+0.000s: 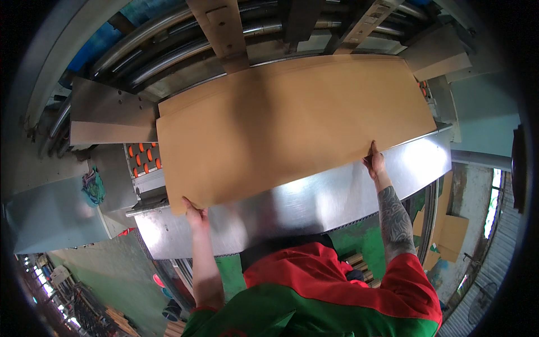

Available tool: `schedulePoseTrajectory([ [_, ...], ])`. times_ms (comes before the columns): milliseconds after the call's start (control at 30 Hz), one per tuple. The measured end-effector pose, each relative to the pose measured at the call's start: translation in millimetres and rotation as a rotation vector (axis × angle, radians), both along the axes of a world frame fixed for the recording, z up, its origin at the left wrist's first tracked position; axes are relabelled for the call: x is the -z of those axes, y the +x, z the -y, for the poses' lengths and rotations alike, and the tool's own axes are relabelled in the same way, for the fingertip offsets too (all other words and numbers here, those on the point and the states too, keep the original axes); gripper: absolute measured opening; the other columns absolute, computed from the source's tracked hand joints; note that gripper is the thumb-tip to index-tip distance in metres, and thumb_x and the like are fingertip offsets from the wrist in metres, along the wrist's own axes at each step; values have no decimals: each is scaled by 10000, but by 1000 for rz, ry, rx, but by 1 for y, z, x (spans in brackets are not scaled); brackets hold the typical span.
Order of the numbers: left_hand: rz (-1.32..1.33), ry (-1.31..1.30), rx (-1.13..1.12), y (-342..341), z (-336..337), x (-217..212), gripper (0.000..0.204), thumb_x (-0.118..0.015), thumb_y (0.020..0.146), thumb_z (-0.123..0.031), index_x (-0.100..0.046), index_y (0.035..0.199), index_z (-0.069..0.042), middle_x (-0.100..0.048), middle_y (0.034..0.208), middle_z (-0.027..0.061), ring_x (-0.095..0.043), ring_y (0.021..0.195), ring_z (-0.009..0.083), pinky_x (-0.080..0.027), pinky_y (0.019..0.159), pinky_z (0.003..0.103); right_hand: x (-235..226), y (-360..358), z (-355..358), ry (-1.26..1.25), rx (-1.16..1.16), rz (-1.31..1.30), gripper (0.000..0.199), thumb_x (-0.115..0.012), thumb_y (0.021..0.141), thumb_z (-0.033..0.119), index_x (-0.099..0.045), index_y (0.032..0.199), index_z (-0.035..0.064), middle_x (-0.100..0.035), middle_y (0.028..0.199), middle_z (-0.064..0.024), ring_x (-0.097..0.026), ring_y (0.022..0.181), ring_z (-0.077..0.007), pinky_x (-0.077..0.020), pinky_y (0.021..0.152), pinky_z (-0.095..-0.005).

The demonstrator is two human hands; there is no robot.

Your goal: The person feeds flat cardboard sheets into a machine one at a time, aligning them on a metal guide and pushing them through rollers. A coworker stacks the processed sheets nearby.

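A large flat sheet of brown cardboard lies across the feed bed of a machine, with the edge of at least one more sheet showing along its far side. My left hand grips its near left corner, thumb on top and fingers underneath. At the near edge, toward the right, my right hand holds the cardboard the same way, its fingers mostly hidden below. The sheet sits slightly askew, its near left corner reaching over the shiny metal table in front of me.
Metal side guides flank the cardboard left and right. Orange rollers show beside its left edge. Beyond it are metal bars and an upright brown plate. A crumpled teal cloth hangs at the left; cardboard pieces lean at the right.
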State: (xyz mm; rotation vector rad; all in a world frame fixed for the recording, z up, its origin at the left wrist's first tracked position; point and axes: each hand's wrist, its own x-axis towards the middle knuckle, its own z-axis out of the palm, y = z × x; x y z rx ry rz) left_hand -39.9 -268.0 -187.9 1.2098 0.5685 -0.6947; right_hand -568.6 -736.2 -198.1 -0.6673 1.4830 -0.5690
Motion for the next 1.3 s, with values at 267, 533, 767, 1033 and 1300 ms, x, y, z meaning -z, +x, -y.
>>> schedulePoseTrajectory([
  [267,32,-46,152,77,47,38,642,-546,1073,-629,-471,1565,-223,-552,1540,-26,-543,1367,200,-504,1097,428,10,42,40,-13,-13,225,416,-541,1111,530,-664,1326,195,-762,1139,25,-724,1031,-142,-569,738,-298],
  [533,-159,139,214,87,46,34,849,-506,1009,-716,-332,1670,-212,-372,1703,60,-318,1565,313,-186,1281,562,66,50,40,-154,394,209,638,-760,961,449,-616,1446,61,-667,1357,-100,-634,1231,-289,-504,1013,-452],
  [767,41,96,79,70,69,38,836,-476,962,-728,-387,1642,-251,-419,1658,70,-354,1551,337,-311,1230,627,80,59,39,-33,473,227,673,-738,966,453,-550,1500,88,-632,1419,-81,-595,1300,-294,-465,1090,-439],
  [1033,5,-123,126,56,63,42,906,-541,895,-751,-351,1662,-308,-318,1713,86,-270,1583,354,-235,1259,639,72,60,33,-73,573,319,557,-634,1026,419,-557,1482,108,-656,1375,-77,-634,1251,-251,-499,1061,-433],
  [1300,-532,-86,44,87,21,23,948,-714,906,-453,-280,1670,-94,-313,1692,146,-271,1579,354,-167,1306,537,16,30,13,62,-325,-36,383,-508,1044,296,-679,1299,67,-714,1308,-65,-686,1174,-288,-510,1121,-440],
])
